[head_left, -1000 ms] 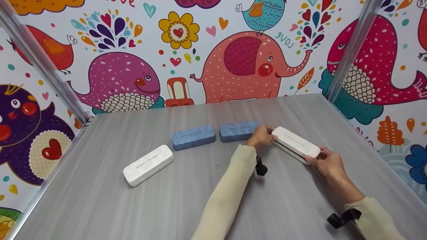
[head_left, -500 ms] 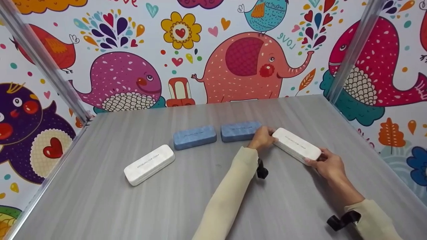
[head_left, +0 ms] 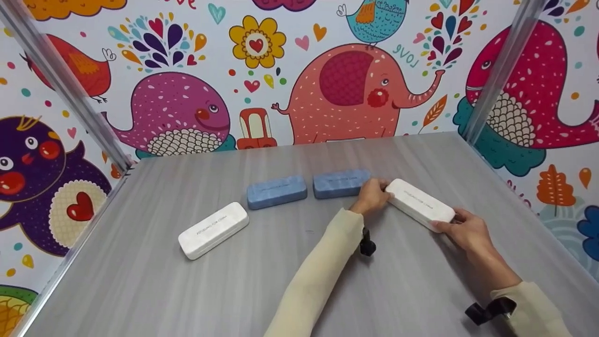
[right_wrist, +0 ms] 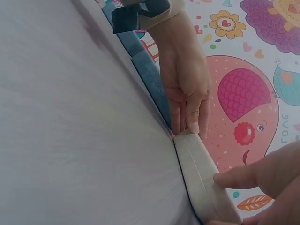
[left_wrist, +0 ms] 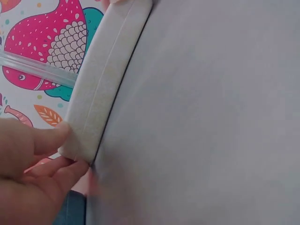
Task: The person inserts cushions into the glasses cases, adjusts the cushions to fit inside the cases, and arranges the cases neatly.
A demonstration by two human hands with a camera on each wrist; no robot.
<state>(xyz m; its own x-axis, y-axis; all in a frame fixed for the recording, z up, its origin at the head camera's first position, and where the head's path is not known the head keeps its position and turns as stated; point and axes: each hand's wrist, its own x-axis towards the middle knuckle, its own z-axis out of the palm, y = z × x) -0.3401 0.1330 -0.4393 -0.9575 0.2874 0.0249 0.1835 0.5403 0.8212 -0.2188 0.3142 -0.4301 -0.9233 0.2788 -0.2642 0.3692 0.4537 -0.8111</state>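
Note:
A white glasses case (head_left: 421, 204) with small printing on its lid lies slantwise at the right of the table, lid down. Its far left end is pinched by my left hand (head_left: 372, 196), and my right hand (head_left: 469, 232) grips the near right end. In the left wrist view a thin seam runs along the side of the case (left_wrist: 102, 89), with the left thumb (left_wrist: 51, 138) at its end. The right wrist view has my right thumb (right_wrist: 239, 177) against the lid edge. Just left of my left hand is a blue glasses case (head_left: 339, 184), partly covered by it.
Another blue glasses case (head_left: 277, 192) lies left of the first, a small gap between them. Farther left, a second white glasses case (head_left: 214, 230) sits at a slant on the grey table (head_left: 187, 299). Printed walls (head_left: 266, 117) with metal posts (head_left: 498, 75) enclose the back and sides.
A second ago a dark gap showed under the lid of the right white case; it has since been pressed down and the gap is gone. Both hands keep their places at its ends.

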